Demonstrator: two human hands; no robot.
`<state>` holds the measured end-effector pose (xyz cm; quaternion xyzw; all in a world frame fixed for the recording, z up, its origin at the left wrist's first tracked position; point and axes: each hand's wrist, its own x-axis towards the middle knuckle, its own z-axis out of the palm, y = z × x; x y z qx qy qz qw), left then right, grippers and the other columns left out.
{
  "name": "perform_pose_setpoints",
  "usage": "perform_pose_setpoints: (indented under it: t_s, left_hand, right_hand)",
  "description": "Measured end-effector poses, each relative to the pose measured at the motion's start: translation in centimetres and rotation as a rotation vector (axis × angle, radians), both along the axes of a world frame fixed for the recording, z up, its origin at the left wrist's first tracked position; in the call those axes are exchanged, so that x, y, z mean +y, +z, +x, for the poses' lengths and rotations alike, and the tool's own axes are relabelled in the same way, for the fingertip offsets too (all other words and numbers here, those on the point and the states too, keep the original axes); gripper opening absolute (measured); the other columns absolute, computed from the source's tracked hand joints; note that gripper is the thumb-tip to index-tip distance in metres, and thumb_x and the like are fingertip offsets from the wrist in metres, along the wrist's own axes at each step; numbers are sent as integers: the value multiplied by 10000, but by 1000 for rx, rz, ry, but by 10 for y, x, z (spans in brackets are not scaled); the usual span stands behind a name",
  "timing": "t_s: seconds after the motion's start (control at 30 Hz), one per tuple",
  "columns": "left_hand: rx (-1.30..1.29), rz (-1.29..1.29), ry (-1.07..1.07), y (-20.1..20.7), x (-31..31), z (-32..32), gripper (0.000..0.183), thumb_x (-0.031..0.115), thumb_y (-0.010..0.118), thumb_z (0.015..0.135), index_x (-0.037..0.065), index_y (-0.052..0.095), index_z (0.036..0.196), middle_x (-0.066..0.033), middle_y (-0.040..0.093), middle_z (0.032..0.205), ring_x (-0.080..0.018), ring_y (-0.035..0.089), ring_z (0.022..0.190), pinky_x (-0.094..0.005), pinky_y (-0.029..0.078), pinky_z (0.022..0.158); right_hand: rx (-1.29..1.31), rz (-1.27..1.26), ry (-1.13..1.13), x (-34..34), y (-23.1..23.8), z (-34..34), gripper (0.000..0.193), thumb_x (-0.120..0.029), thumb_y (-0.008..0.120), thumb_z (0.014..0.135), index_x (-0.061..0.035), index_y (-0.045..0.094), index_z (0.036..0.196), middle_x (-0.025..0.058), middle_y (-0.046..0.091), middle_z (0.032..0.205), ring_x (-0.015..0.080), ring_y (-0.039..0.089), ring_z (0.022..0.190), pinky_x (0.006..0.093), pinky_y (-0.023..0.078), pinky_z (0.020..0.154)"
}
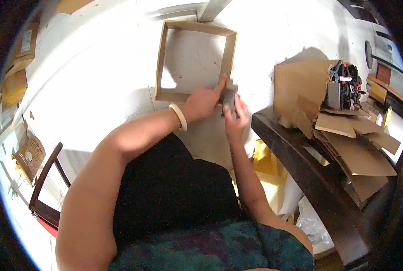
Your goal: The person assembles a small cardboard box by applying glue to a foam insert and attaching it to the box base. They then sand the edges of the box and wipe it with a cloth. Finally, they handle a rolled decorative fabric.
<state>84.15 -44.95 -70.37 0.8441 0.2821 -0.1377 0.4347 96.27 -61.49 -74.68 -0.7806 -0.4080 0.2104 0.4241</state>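
Observation:
A rectangular, open-centred tan frame [161,61] with upright sides lies on the white floor in front of me; I cannot tell whether it is cardboard or wood. My left hand [202,103], with a cream bangle at the wrist, is closed on its near right corner. One finger stretches up along the right side, and the other fingers are mostly hidden. A small grey block [229,100], smeared by motion, is held between the fingers and thumb of my right hand [236,121], against the outside of that same corner.
To the right, an open cardboard box [301,86] full of black and red clamp-like tools stands by a dark wooden beam [310,180]. Flattened cardboard pieces [359,151] pile beside it. A metal leg [212,10] rises behind the frame. At far left stands a dark chair [48,176].

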Motion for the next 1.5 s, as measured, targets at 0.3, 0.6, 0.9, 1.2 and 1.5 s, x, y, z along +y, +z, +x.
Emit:
perform_pose_setpoints:
  t_s: [0.3, 0.6, 0.9, 1.2, 1.5]
  left_hand:
    - [-48, -12, -22, 0, -7, 8, 1029, 121, 691, 885, 31, 7, 1649, -251, 720, 870, -428, 703, 811, -522, 565, 731]
    - [-56, 10, 41, -4, -5, 3, 1010, 116, 670, 876, 7, 21, 1642, -239, 720, 859, -431, 699, 774, -525, 568, 703]
    - [-15, 20, 78, 2, 1, 1, 1018, 137, 673, 876, 12, 16, 1643, -255, 732, 913, -432, 715, 815, -522, 574, 731]
    - [-93, 45, 59, -15, -9, 14, 1039, 145, 672, 884, 25, -27, 1643, -268, 727, 896, -438, 713, 826, -516, 576, 745]
    - [41, -179, 452, 1, -7, 45, 1124, 304, 715, 924, 15, -116, 1623, -332, 704, 1107, -511, 692, 1015, -548, 550, 934]
  right_hand:
    - [47, 165, -166, 189, 9, 80, 463, -32, 774, 882, -27, 684, 1336, 180, 726, 1073, 287, 662, 1016, 360, 531, 919]
    - [-69, 125, -74, 125, 1, 43, 498, -67, 825, 844, -53, 697, 1325, 196, 703, 1185, 302, 644, 1104, 406, 499, 998]
    - [132, -56, -140, -16, 8, -19, 514, -27, 815, 825, -41, 696, 1325, 144, 716, 1184, 295, 637, 1149, 424, 483, 1058]
    - [63, 125, -38, 142, -25, 73, 512, -115, 824, 865, -31, 675, 1348, 134, 706, 1183, 243, 650, 1082, 361, 519, 976]
    - [259, -107, -361, -75, 52, 11, 486, -71, 742, 939, -16, 627, 1408, 103, 627, 1202, 153, 610, 963, 295, 525, 857]
